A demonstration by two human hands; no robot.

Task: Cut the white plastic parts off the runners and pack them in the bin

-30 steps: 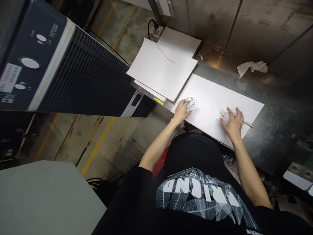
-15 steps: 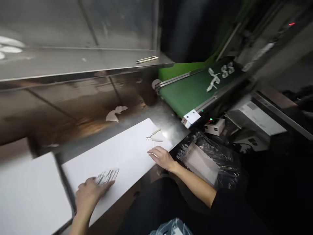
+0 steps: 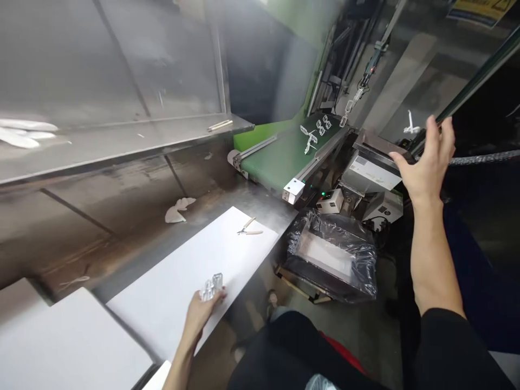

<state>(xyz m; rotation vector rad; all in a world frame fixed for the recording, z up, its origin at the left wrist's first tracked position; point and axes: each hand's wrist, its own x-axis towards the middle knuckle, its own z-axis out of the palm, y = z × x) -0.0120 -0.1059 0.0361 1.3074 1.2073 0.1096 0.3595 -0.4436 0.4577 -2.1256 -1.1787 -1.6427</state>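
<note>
My left hand (image 3: 199, 314) is closed around several small clear plastic pieces (image 3: 212, 287) over the near edge of the white board (image 3: 182, 276). My right hand (image 3: 428, 162) is raised at the far right, its fingers spread and nothing between them. Just beyond its thumb and fingertips a small white branched plastic scrap (image 3: 411, 124) shows in mid-air, apart from the hand. A pair of nippers (image 3: 248, 227) with pale handles lies on the board's far end, jaws pointing left, touched by neither hand.
A green conveyor belt (image 3: 276, 162) carries several clear moulded parts (image 3: 311, 138). Beneath its right side stands a bin lined with black plastic (image 3: 365, 271). White gloves (image 3: 24, 132) lie on the metal shelf (image 3: 122, 141). White sheets (image 3: 73, 341) are at the lower left.
My right hand has left the board and swung up to the far right, now open. My left hand has gathered the clear pieces and lifted them. The view has turned rightward.
</note>
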